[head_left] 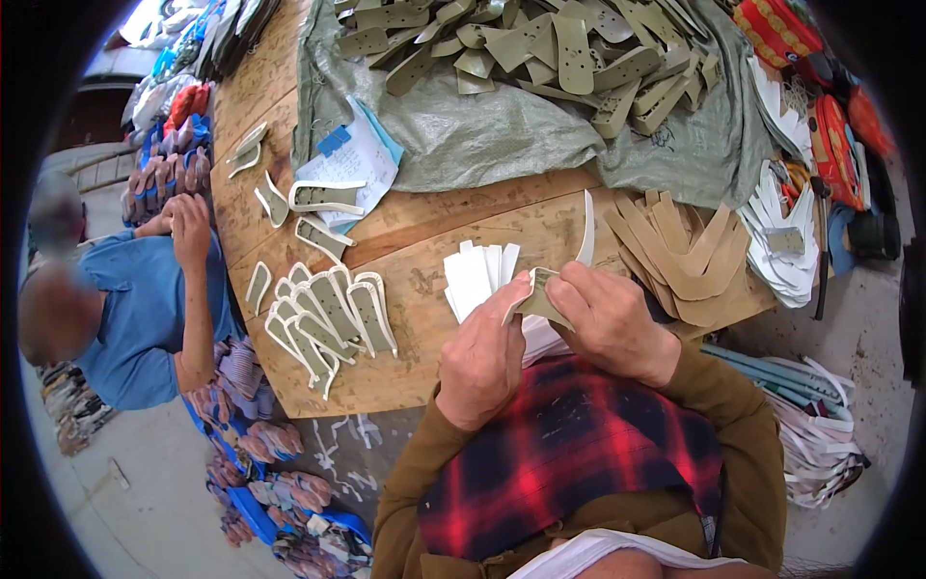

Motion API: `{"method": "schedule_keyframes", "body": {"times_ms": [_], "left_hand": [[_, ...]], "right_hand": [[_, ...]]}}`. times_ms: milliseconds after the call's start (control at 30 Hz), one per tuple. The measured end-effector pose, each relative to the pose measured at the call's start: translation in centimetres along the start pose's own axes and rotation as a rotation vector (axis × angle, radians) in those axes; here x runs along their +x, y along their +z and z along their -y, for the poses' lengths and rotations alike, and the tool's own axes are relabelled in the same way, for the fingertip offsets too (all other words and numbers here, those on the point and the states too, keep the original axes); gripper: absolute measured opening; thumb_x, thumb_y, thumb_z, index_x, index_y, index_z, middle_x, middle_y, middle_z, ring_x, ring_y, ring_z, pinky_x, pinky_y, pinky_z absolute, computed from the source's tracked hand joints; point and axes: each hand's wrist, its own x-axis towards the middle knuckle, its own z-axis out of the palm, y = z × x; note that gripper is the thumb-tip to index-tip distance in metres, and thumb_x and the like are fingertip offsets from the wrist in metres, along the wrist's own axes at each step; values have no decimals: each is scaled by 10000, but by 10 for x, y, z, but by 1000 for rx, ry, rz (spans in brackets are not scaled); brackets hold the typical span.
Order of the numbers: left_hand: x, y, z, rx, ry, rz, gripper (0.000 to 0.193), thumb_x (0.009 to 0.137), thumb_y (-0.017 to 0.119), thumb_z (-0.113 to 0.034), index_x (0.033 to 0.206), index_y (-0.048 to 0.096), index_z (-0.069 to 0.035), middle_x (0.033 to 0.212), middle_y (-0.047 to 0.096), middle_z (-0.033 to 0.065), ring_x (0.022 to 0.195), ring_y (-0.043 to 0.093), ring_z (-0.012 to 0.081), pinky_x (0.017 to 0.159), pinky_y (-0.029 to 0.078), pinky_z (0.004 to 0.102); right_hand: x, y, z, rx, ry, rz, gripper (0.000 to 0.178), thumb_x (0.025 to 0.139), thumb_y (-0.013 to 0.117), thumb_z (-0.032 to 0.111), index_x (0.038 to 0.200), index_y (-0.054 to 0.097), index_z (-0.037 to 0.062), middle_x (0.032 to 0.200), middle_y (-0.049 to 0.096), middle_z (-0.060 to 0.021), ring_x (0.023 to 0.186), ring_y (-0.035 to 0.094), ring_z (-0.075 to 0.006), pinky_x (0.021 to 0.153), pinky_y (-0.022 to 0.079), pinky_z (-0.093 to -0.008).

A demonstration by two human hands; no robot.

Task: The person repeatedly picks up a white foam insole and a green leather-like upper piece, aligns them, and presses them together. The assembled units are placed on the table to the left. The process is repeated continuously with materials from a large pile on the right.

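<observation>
Close in front of my body, both hands hold one olive-green curved piece (543, 303) with small holes. My left hand (482, 362) grips its left side, where a white edge shows by the thumb. My right hand (614, 320) pinches the other side, fingers closed. A white strip (586, 228) rises in a curve from behind the right fingers; where it meets the piece is hidden. Just beyond my left hand lies a fan of white strips (468, 280). Farther left, several green pieces edged in white (328, 311) overlap in a group on the wooden table (424, 338).
A large pile of green pieces (559, 53) rests on a grey-green sack (463, 145) at the back. Tan curved pieces (690, 256) lie right, with a white stack (779, 241) beyond. Handwritten paper (362, 159) is at back left. A person in blue (145, 309) works at the left.
</observation>
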Motion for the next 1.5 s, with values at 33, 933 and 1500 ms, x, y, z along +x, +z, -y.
{"method": "schedule_keyframes", "body": {"times_ms": [33, 933, 1500], "left_hand": [[-1, 1, -1, 9, 3, -12, 397, 799, 566, 144, 1188, 570, 63, 1138, 658, 220, 993, 675, 343, 844, 552, 370], [-20, 33, -32, -985, -451, -122, 210, 989, 578, -188, 906, 632, -3, 766, 543, -16, 718, 482, 81, 635, 410, 250], [-68, 27, -12, -266, 196, -228, 383, 864, 655, -21, 1239, 581, 7, 1243, 602, 281, 1084, 654, 364, 893, 551, 397]], "right_hand": [[-1, -1, 2, -4, 6, -1, 333, 686, 697, 72, 977, 543, 19, 839, 509, -108, 662, 582, -266, 559, 471, -364], [-54, -40, 44, 618, 301, 253, 235, 860, 625, 121, 1051, 573, -5, 885, 609, -217, 813, 603, -416, 698, 476, -462], [-66, -27, 44, 585, 126, -151, 466, 816, 730, 184, 1220, 561, 24, 1115, 623, -136, 983, 637, -228, 863, 509, -334]]}}
